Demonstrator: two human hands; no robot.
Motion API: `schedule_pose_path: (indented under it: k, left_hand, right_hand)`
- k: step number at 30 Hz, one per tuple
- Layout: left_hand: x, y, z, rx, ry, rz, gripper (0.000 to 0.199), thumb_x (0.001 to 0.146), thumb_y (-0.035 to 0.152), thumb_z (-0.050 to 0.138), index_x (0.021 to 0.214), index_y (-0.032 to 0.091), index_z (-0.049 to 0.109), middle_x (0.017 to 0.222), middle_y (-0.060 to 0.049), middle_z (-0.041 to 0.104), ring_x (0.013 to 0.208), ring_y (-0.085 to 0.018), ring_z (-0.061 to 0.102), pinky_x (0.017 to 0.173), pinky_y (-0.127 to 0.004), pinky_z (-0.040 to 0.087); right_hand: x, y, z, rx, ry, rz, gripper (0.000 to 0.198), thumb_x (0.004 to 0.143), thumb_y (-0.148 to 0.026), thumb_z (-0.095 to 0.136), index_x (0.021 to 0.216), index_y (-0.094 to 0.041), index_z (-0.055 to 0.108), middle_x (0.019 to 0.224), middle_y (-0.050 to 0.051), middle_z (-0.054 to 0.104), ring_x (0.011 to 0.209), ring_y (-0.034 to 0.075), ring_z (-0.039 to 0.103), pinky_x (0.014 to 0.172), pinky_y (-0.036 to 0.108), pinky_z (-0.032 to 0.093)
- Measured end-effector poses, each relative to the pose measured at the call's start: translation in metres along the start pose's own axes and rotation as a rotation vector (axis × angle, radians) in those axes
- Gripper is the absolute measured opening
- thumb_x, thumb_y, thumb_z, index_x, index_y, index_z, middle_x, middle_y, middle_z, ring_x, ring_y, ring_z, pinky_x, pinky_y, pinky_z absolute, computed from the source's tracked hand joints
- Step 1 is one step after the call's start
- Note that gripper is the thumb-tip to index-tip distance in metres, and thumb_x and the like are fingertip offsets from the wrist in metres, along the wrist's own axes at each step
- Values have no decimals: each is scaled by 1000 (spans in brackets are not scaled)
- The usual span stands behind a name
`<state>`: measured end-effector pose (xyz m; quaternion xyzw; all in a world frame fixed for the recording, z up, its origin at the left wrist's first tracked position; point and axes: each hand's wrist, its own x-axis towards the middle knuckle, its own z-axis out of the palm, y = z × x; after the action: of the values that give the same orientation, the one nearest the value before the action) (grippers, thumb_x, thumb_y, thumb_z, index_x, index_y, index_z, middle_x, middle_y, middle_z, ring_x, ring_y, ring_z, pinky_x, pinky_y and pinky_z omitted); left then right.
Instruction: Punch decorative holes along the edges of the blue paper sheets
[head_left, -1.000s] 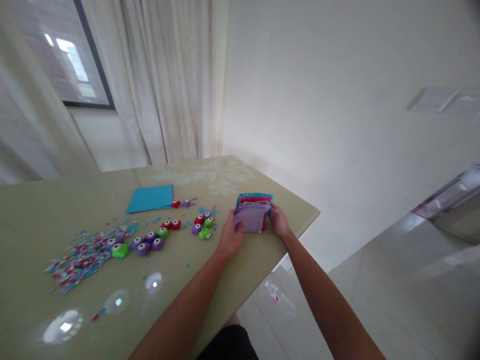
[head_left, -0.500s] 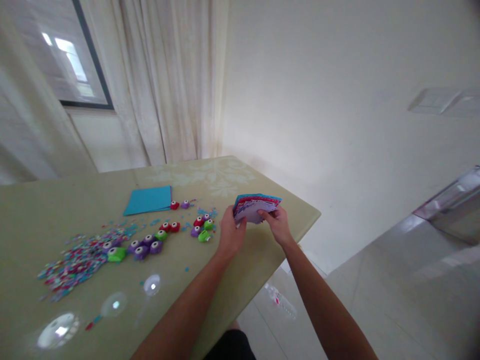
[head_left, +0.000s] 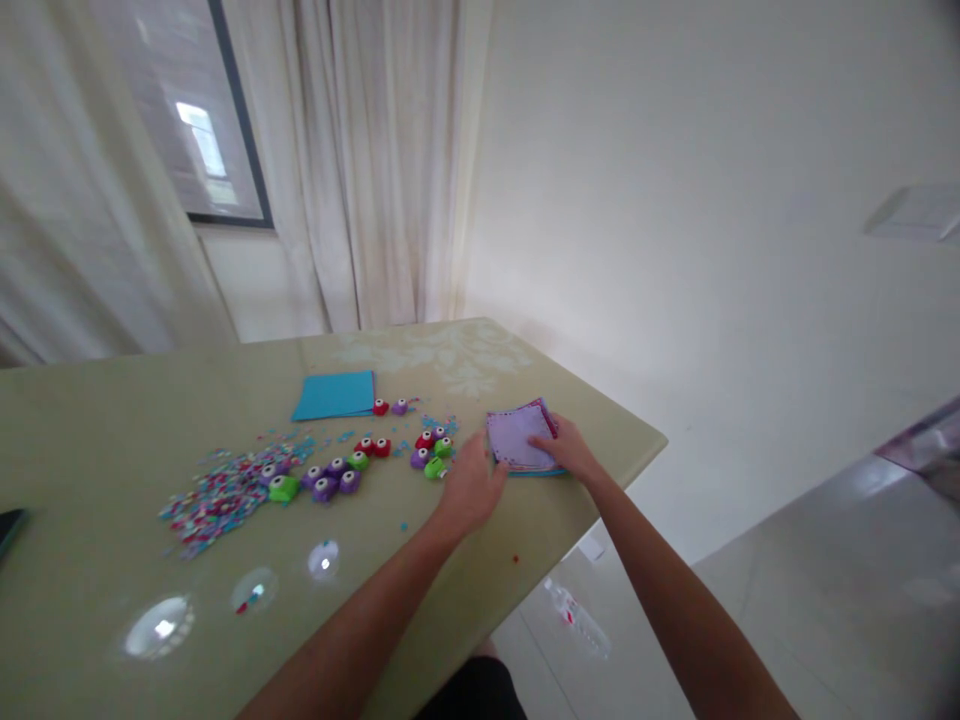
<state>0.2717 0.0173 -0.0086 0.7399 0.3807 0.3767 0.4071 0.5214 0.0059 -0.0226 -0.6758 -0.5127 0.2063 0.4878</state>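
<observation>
A stack of square paper sheets (head_left: 512, 437) lies near the right corner of the table, a pale purple sheet with a punched border on top and blue and red edges below. My right hand (head_left: 570, 450) grips its right side, thumb across the top sheet. Along the left edge, my left hand (head_left: 471, 487) is cupped with thumb and fingers apart, the thumb at the lower left corner. Left of that hand sits a cluster of red, purple and green craft punches with eye-like tops, including a green punch (head_left: 435, 467).
More punches, such as a purple punch (head_left: 325, 489), stand beside a heap of coloured paper bits (head_left: 221, 500). Blue paper sheets (head_left: 335, 394) lie farther back. A clear plastic bottle (head_left: 577, 618) is on the floor below the table's right edge. A dark object (head_left: 9, 527) shows at far left.
The stack has gone from being held tilted up in both hands to lying flatter on the table. My left hand has loosened from it. The camera view has swung left.
</observation>
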Motion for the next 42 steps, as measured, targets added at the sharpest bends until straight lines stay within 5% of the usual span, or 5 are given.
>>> schedule_pose_path:
  k: [6,13,23,32,42]
  left_hand:
    - [48,-11,-126,353,22,-32,25,102,26,58,119,19,75,118,-10,79,106,-23,76,101,-39,58]
    - [83,-90,-239,778,7,-289,42,100,38,71,137,19,64,139,-12,66,118,-28,69,98,-51,60]
    - [72,-103,-241,1045,-191,-254,31,101,38,69,124,17,71,131,-11,72,119,-29,69,103,-53,57]
    - [55,-63,-252,1115,30,-246,32,102,29,49,103,13,77,105,-22,79,100,-40,77,80,-46,59]
    - [-44,-7,-198,1064,-173,355,41,99,6,47,128,21,73,144,-14,70,133,-26,66,114,-38,49]
  right_hand:
    - [-22,1,12,-506,296,-232,65,79,-37,77,139,-15,63,146,23,63,134,42,56,115,62,40]
    - [-63,-4,33,-713,245,-646,33,101,-37,62,130,-21,66,131,15,71,120,33,64,105,51,49]
    - [-60,-7,31,-664,227,-630,24,104,-39,60,118,-22,69,118,12,73,109,30,66,98,47,51]
    - [-65,-28,34,-541,275,-546,28,99,-45,60,106,-23,76,113,15,76,108,34,67,100,53,50]
    - [-57,-159,185,575,-428,107,56,87,-74,66,101,-21,77,94,10,80,81,26,74,71,38,58]
